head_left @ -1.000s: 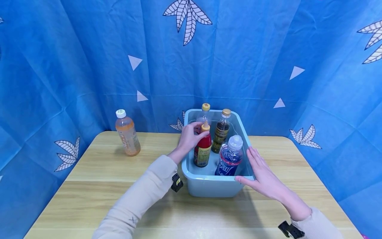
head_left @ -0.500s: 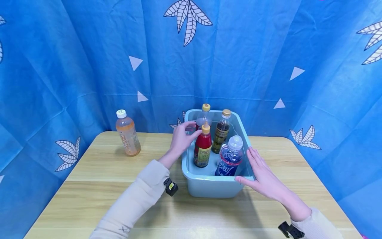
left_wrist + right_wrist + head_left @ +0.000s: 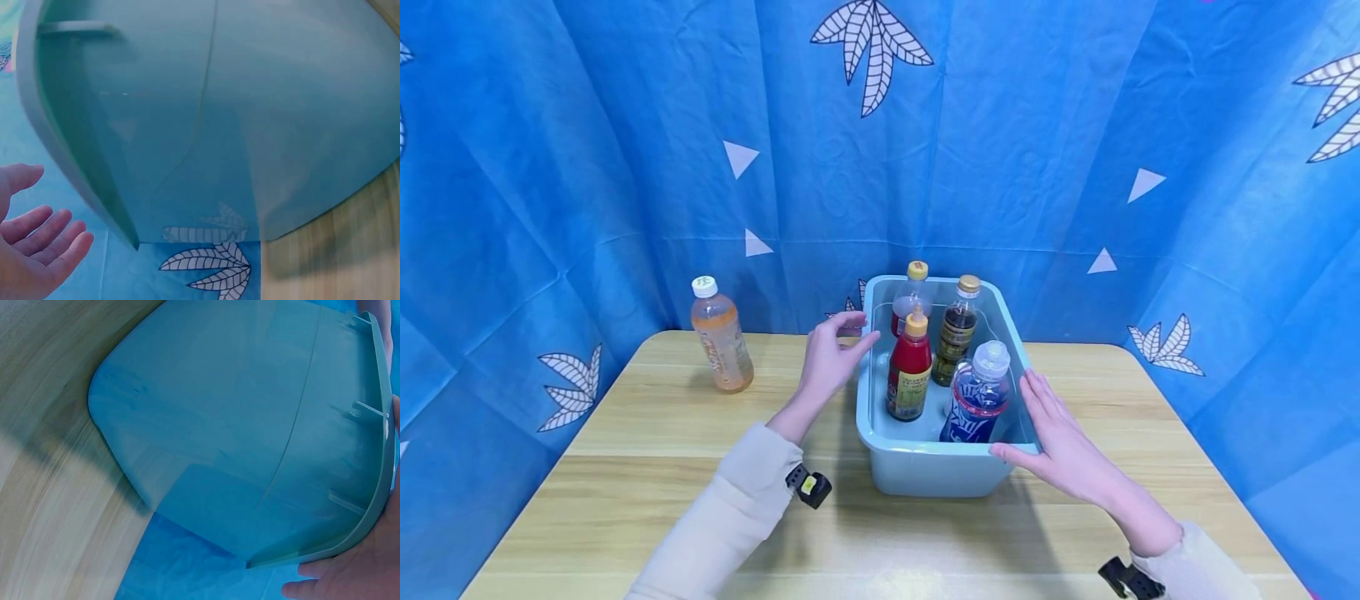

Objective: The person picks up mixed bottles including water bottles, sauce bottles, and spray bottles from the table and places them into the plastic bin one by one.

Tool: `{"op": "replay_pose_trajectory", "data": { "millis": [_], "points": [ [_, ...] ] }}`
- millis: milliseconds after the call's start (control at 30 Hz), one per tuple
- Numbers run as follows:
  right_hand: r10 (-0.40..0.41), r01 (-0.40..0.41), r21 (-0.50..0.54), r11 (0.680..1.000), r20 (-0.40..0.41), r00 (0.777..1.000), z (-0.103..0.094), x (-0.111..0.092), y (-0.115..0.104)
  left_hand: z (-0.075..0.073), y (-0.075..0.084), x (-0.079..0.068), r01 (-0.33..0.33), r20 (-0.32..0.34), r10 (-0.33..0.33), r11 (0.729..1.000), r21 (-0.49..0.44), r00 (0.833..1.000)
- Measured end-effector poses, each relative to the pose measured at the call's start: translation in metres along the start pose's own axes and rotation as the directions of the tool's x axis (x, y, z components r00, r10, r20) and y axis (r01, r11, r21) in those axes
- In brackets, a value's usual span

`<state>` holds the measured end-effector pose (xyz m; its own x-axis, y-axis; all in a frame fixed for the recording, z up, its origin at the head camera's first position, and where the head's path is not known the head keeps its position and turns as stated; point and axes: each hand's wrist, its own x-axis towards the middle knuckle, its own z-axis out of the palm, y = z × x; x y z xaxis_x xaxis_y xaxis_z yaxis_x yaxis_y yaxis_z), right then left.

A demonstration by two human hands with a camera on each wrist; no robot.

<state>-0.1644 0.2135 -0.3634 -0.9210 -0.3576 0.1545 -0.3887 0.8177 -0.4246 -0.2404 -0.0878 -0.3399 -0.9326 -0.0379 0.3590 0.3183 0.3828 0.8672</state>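
Note:
A pale blue plastic bin (image 3: 940, 473) stands on the wooden table with several bottles upright inside. At its near left is a red sauce bottle (image 3: 911, 367) with a yellow nozzle cap. A dark bottle (image 3: 956, 337) and a yellow-capped bottle (image 3: 916, 293) are behind it; a blue-labelled drink bottle (image 3: 977, 396) stands near right. My left hand (image 3: 827, 357) hovers at the bin's left rim, fingers loosely bent, holding nothing. In the left wrist view its fingers (image 3: 53, 234) are spread beside the rim. My right hand (image 3: 1060, 442) rests with straight fingers on the bin's near right corner.
A white-capped bottle of orange drink (image 3: 722, 337) stands on the table (image 3: 647, 467) to the left of the bin. A blue curtain (image 3: 1022, 167) with leaf prints hangs right behind the table.
My left hand has let go of the red sauce bottle and moved left, out over the bin's rim. The bottle stays in the bin. My right hand has kept its place.

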Motion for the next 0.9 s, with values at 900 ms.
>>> {"op": "replay_pose_trajectory", "data": {
  "millis": [900],
  "points": [
    [0.000,0.000,0.004,1.000,-0.002,1.000,0.000,-0.001,-0.002,-0.070,-0.039,-0.017,-0.016,-0.263,0.013,1.000,-0.007,0.965]
  ]
}}
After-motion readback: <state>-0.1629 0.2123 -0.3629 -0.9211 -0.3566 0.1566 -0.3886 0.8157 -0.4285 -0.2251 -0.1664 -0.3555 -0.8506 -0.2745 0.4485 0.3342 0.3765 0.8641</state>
